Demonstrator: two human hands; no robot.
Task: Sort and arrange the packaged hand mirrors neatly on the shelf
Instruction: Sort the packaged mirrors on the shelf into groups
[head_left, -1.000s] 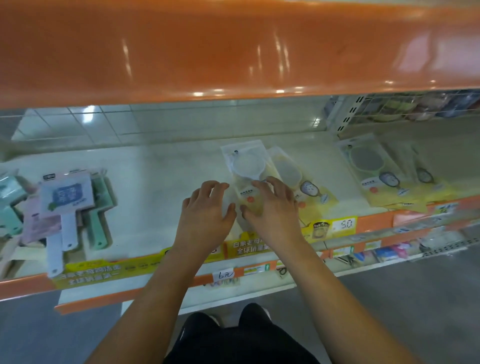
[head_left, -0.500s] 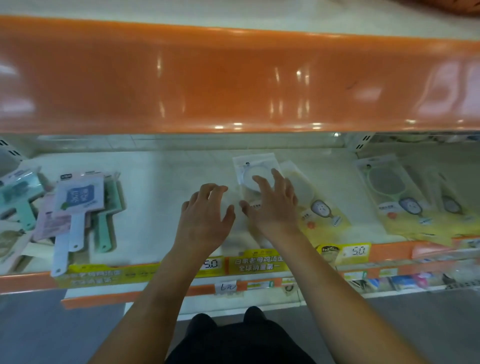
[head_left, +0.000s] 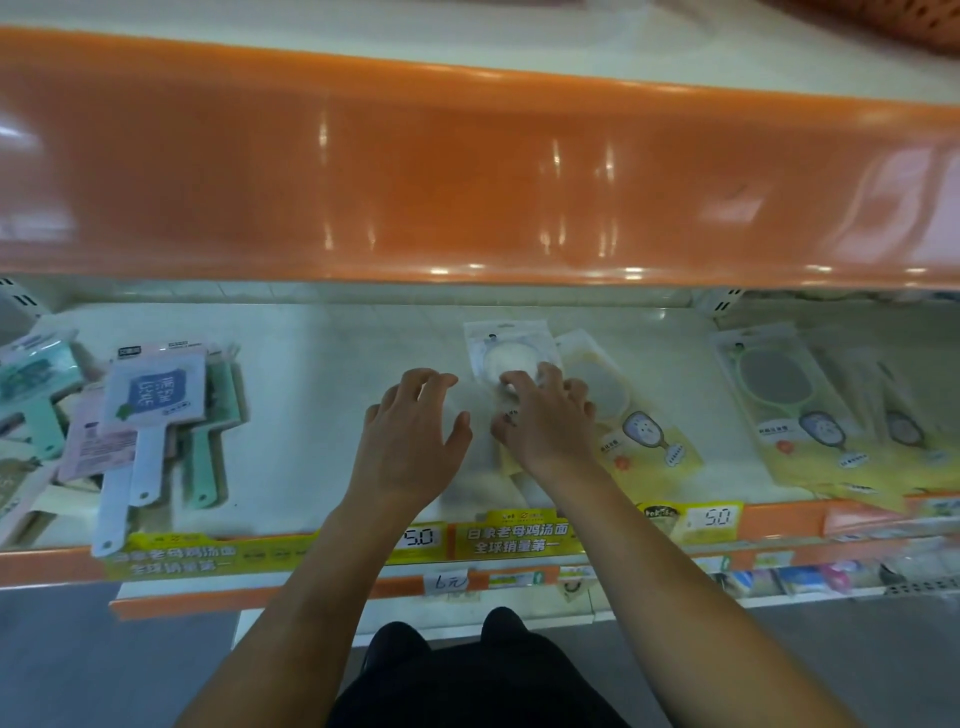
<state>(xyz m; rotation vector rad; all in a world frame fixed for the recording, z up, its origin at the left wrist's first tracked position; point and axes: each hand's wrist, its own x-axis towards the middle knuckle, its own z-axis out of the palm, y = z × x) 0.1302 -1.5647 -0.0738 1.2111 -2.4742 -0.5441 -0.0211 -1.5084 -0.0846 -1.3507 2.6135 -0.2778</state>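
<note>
Shop shelf (head_left: 322, 415): right hand (head_left: 545, 421) slid up white mirror pack (head_left: 506, 343), fingers flat; left hand (head_left: 410, 431) lifted, fingers spread; pack nearly squared.

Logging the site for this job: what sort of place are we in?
Most likely a retail shop aisle: orange-edged display shelf with yellow price tags, stocked with packaged yellow-card hand mirrors and a pile of square handled mirrors.

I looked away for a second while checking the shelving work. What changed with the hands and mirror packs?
The right hand slid up the white mirror pack, fingers now over its round mirror. The left hand let go and spread open beside it. The yellow packs and the left pile stayed put.
</note>
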